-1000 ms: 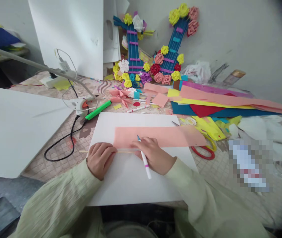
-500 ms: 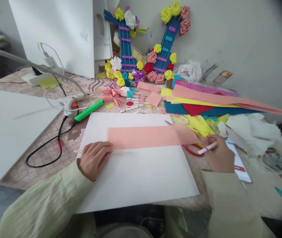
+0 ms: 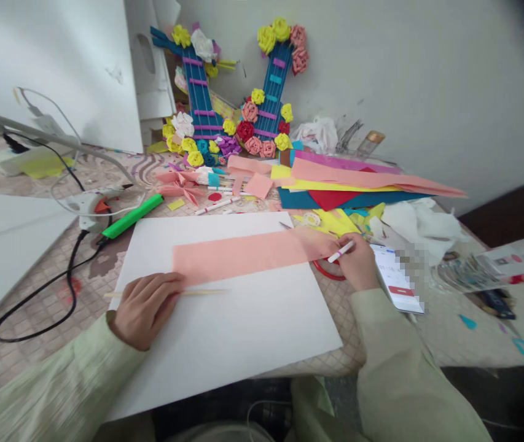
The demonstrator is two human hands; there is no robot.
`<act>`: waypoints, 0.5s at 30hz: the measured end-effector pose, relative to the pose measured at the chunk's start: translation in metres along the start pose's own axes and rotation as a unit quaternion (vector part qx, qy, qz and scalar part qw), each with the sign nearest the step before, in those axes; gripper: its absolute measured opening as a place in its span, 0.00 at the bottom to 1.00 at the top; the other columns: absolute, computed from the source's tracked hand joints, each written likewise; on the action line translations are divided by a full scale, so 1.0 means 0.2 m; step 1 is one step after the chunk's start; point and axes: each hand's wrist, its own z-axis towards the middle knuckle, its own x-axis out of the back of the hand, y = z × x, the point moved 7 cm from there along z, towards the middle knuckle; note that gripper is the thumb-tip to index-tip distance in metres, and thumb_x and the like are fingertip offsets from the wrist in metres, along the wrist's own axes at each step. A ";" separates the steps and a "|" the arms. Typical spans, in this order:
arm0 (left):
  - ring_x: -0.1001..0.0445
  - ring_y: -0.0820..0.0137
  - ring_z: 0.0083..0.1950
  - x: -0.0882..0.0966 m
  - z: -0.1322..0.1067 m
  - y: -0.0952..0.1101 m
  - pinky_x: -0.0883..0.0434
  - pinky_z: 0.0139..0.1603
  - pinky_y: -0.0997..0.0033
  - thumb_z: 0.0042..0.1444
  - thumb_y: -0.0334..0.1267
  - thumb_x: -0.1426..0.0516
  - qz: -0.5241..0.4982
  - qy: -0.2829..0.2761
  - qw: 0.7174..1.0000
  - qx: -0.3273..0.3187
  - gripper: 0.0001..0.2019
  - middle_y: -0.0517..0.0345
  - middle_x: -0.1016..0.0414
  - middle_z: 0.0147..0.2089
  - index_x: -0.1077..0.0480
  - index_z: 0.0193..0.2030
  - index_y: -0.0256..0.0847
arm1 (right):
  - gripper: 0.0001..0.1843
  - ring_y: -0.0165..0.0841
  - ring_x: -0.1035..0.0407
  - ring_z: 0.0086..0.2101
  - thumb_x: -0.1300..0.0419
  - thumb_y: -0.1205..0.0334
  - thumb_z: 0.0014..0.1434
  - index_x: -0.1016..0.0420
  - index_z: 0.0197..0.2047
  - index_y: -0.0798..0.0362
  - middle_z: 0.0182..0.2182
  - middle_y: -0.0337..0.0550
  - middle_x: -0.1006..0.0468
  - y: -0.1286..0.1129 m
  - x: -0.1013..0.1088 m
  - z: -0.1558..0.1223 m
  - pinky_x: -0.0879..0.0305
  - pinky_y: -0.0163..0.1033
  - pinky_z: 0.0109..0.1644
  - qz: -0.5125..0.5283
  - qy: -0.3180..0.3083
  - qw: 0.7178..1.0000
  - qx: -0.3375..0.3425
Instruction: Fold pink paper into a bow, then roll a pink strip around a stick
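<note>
A long pink paper strip (image 3: 247, 254) lies across a white sheet (image 3: 225, 313). My left hand (image 3: 144, 307) rests flat on the strip's left end and presses a thin wooden stick (image 3: 197, 292) against the sheet, fingers stretched out. My right hand (image 3: 356, 261) is closed around a white marker with a pink band (image 3: 341, 251), held at the strip's right end. Just under that hand lie red-handled scissors (image 3: 328, 270) and a phone (image 3: 395, 279).
A glue gun (image 3: 91, 204) with a black cord (image 3: 45, 288) and a green highlighter (image 3: 131, 216) lie to the left. Stacked coloured paper (image 3: 349, 187), loose markers (image 3: 215, 205) and two blue flower-covered pieces (image 3: 229, 98) stand at the back. A white board (image 3: 8, 245) lies far left.
My right hand has left the middle of the strip with the marker, swung out right past the sheet, then come back to the strip's right end. The left hand stays on the stick.
</note>
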 end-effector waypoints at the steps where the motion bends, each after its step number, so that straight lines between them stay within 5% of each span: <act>1: 0.31 0.66 0.45 0.00 0.00 0.00 0.39 0.43 0.64 0.56 0.36 0.54 -0.001 -0.002 1.000 0.001 0.08 0.57 0.29 0.44 0.36 0.40 0.44 | 0.11 0.30 0.38 0.24 0.41 0.55 0.43 0.36 0.27 0.53 0.22 0.36 0.33 -0.02 0.01 0.00 0.40 0.36 0.29 0.030 0.007 0.999 0.013; 5: 0.32 0.66 0.45 -0.02 0.05 0.04 0.41 0.42 0.63 0.57 0.37 0.55 -0.006 -0.010 1.000 -0.003 0.09 0.56 0.29 0.44 0.36 0.39 0.43 | 0.11 0.29 0.36 0.26 0.41 0.56 0.44 0.36 0.30 0.52 0.25 0.37 0.32 -0.10 0.09 -0.01 0.38 0.36 0.32 0.115 0.050 0.989 0.077; 9: 0.32 0.66 0.44 -0.05 0.11 0.10 0.43 0.41 0.63 0.57 0.36 0.55 0.001 -0.020 1.000 0.009 0.09 0.56 0.29 0.44 0.35 0.37 0.42 | 0.14 0.30 0.35 0.26 0.40 0.55 0.44 0.35 0.31 0.54 0.25 0.38 0.32 -0.06 0.15 0.03 0.37 0.38 0.32 0.142 0.094 0.983 0.068; 15: 0.33 0.67 0.41 -0.06 0.17 0.17 0.44 0.40 0.63 0.56 0.35 0.53 -0.007 -0.012 0.999 0.033 0.08 0.56 0.30 0.41 0.34 0.34 0.42 | 0.12 0.33 0.34 0.28 0.40 0.58 0.43 0.34 0.32 0.52 0.29 0.41 0.29 0.04 0.22 0.04 0.37 0.42 0.34 0.015 0.123 0.992 0.015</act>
